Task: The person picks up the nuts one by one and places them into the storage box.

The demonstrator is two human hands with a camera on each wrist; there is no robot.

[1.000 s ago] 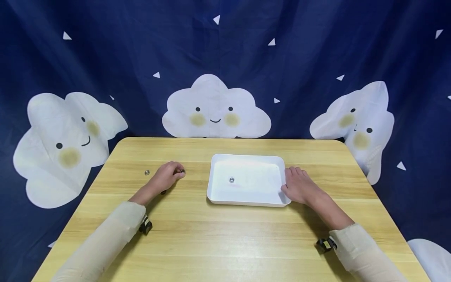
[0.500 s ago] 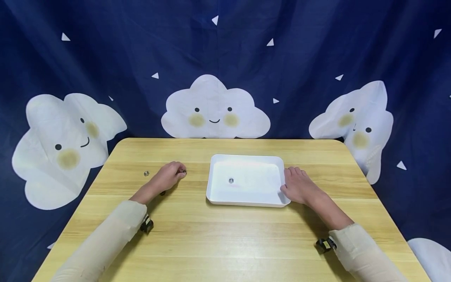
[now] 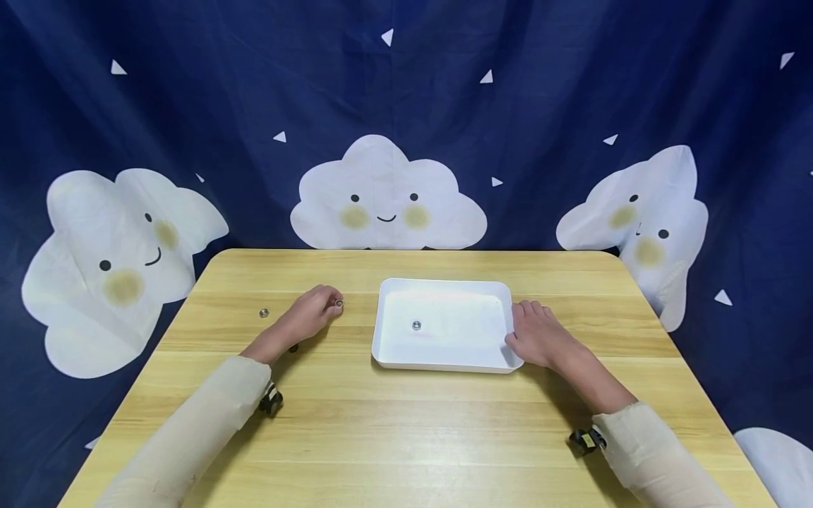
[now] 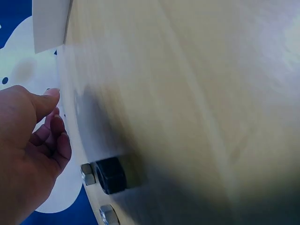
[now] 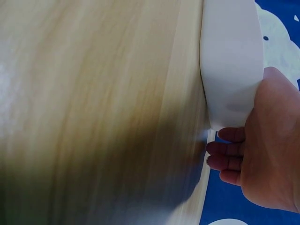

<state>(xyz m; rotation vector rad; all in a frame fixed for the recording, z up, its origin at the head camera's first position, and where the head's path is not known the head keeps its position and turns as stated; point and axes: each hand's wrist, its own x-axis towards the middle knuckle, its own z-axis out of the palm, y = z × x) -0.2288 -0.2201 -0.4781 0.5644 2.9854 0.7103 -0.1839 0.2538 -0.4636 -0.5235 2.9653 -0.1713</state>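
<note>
My left hand [image 3: 312, 312], left of the tray, pinches a small metal nut [image 3: 339, 303] between thumb and fingertips; in the left wrist view that nut is almost wholly hidden. My right hand [image 3: 541, 333] grips the right end of the white tray [image 3: 444, 366], thumb over the rim and fingers against the outer wall [image 5: 233, 70]. One silver nut [image 3: 416, 325] lies inside the tray, left of its middle. Below the left hand, a black nut [image 4: 111, 175] and two silver hex nuts, a farther one [image 4: 87, 174] and a nearer one [image 4: 108, 214], rest on the table.
The light wooden table [image 3: 406, 437] has rounded far corners. A dark blue curtain [image 3: 267, 63] with white clouds hangs behind it. In the head view, a loose silver nut [image 3: 264, 312] lies left of the left wrist.
The left hand has moved a little right and away from me, carrying the pinched nut toward the tray. The right hand and tray have stayed put.
</note>
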